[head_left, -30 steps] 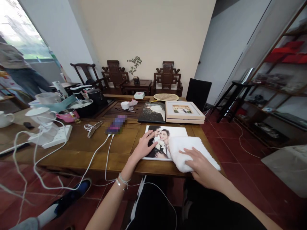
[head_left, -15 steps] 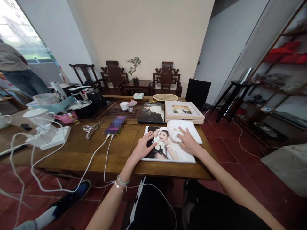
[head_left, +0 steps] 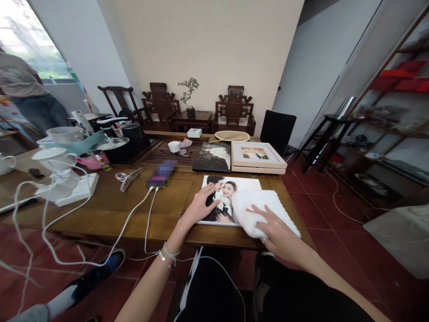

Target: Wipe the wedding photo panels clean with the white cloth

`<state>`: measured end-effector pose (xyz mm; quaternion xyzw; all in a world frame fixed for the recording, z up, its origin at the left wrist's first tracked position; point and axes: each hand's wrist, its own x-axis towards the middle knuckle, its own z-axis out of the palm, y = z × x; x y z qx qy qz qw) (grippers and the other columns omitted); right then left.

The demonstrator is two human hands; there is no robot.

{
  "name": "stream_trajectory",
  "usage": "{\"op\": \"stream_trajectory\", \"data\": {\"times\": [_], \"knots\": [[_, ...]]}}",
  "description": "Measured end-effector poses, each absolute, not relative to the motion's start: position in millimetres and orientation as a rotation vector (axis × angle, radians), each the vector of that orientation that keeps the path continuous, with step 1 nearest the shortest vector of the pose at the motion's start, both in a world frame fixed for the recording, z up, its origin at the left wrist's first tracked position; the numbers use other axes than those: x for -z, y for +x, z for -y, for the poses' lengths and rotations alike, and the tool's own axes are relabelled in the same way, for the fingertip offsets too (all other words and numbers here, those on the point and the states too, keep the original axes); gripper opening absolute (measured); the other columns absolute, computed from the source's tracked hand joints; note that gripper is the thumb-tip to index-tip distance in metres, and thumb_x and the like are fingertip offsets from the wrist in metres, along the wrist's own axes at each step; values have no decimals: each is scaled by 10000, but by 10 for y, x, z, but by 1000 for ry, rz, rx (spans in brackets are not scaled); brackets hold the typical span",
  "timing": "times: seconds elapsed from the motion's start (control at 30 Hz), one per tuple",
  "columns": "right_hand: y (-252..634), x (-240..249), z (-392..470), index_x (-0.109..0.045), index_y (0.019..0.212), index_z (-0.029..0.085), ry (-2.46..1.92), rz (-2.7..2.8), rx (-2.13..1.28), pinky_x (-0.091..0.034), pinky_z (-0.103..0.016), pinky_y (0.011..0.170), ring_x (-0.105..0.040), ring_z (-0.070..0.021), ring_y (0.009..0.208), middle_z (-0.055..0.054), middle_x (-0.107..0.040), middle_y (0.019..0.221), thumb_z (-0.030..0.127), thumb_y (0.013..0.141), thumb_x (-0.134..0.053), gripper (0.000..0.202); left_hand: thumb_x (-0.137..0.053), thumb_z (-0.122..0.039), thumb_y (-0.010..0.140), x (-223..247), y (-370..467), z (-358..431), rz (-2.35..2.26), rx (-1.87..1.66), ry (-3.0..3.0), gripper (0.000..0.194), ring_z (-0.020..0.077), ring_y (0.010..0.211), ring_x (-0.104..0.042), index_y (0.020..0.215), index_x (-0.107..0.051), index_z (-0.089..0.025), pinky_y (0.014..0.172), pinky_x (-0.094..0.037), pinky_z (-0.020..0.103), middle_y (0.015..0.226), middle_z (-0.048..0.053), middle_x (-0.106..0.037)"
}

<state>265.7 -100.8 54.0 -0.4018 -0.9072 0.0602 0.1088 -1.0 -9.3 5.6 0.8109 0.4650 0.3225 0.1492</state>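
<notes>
A wedding photo panel with a white edge lies flat near the table's front edge. My left hand rests on its left side, fingers stretched out over the picture. A fluffy white cloth covers the panel's right part and reaches past its front right corner. On top of the cloth, my right hand presses down and grips it with bent fingers. Just behind the panel lie a dark photo album and a pale framed photo.
On the wooden table lie a phone with charging cables, a hair clip and a power strip. Pots and a pink cup stand at the left. A woven fan lies behind. Another person stands far left.
My right hand has drawn the white cloth toward me and slightly right, over the panel's lower right corner. More of the panel's top right edge shows. My left hand has stayed in place.
</notes>
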Motion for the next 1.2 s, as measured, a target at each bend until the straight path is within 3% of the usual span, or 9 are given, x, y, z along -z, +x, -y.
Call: {"op": "stream_trajectory", "data": {"times": [0.17, 0.33, 0.53, 0.8, 1.2], "knots": [[2589, -406, 372, -609, 889, 153, -1256, 2578, -2, -168, -566, 1038, -239, -297, 1303, -138, -429, 1334, 24, 621, -450, 337, -477, -417, 822, -60, -23, 89, -1322, -903, 2331, 492, 216, 1295, -328, 1269, -454, -214, 1062, -276, 407, 1365, 73, -421], [2639, -344, 0, -607, 893, 155, -1225, 2563, 92, -143, -566, 1042, -194, -287, 1319, -128, -397, 1360, 21, 624, -451, 338, -491, -419, 815, -44, -14, 82, -1336, -904, 2287, 480, 222, 1292, -330, 1254, -467, -229, 1048, -286, 427, 1356, 77, -429], [2699, -385, 470, -608, 865, 144, -1239, 2652, 31, -166, -573, 1038, -173, -298, 1322, -142, -377, 1371, 26, 622, -442, 317, -467, -443, 826, -28, -4, 102, -1374, -895, 2258, 491, 223, 1301, -310, 1270, -442, -235, 1046, -272, 433, 1393, 85, -374], [2752, -379, 1087, -613, 746, 179, -1048, 2787, -4, -117, -578, 1051, -116, -300, 1333, -81, -310, 1417, 11, 503, -461, 333, -419, -463, 847, -62, -1, 128, -1359, -787, 2313, 531, 242, 1332, -231, 1335, -335, -271, 1028, -234, 508, 1438, 88, -292], [2697, -393, -73, -606, 889, 134, -1233, 2602, 102, -194, -561, 1026, -229, -291, 1307, -171, -432, 1324, 49, 682, -454, 270, -432, -468, 836, -79, -7, 124, -1349, -785, 2334, 539, 234, 1330, -239, 1328, -352, -264, 1032, -244, 492, 1432, 87, -303]]}}
